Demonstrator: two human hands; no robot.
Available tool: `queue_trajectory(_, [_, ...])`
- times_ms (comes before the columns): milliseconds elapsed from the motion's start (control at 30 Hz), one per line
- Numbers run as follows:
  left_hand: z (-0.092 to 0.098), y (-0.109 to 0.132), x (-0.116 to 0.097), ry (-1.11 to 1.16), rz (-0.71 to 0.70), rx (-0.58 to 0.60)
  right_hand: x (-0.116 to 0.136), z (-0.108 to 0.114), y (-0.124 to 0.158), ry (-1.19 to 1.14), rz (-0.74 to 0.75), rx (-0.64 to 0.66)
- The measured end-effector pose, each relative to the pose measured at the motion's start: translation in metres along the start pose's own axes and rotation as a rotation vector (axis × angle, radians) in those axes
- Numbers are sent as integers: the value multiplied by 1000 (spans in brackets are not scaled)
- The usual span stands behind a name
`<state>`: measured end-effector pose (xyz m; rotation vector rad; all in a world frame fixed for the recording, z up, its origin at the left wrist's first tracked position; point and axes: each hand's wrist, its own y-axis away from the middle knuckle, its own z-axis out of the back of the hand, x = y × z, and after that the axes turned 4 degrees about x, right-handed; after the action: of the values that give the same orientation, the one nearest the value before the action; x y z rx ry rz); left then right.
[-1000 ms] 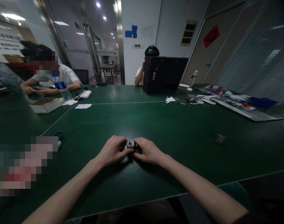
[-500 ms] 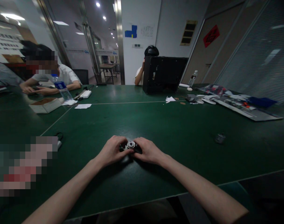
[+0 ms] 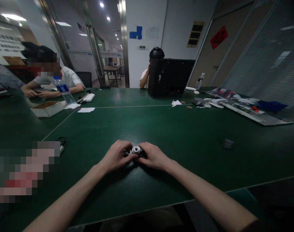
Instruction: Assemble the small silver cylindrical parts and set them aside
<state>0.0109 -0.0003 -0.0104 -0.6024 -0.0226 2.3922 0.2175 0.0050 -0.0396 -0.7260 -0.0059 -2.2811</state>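
Note:
A small round metal part with a silver top sits between my two hands on the green table. My left hand curls around its left side, fingers closed on it. My right hand grips its right side the same way. Most of the dark body under the silver top is hidden by my fingers. A second small grey cylinder lies alone on the table to the right, well apart from both hands.
A black computer case stands at the far middle with a person behind it. Another person sits far left near a water bottle and a cardboard box. Papers and flat parts lie far right. A dark cable lies left.
The silver top of the part shows slightly more and sits a touch further right between my fingers. My hands have stayed in place.

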Motion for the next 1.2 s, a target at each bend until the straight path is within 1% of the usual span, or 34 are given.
queue_trajectory(667, [-2, 1, 2, 17, 7, -28, -1, 0, 0, -11, 3, 0])
queue_trajectory(1200, [0, 1, 0, 44, -6, -6, -1, 0, 0, -15, -7, 12])
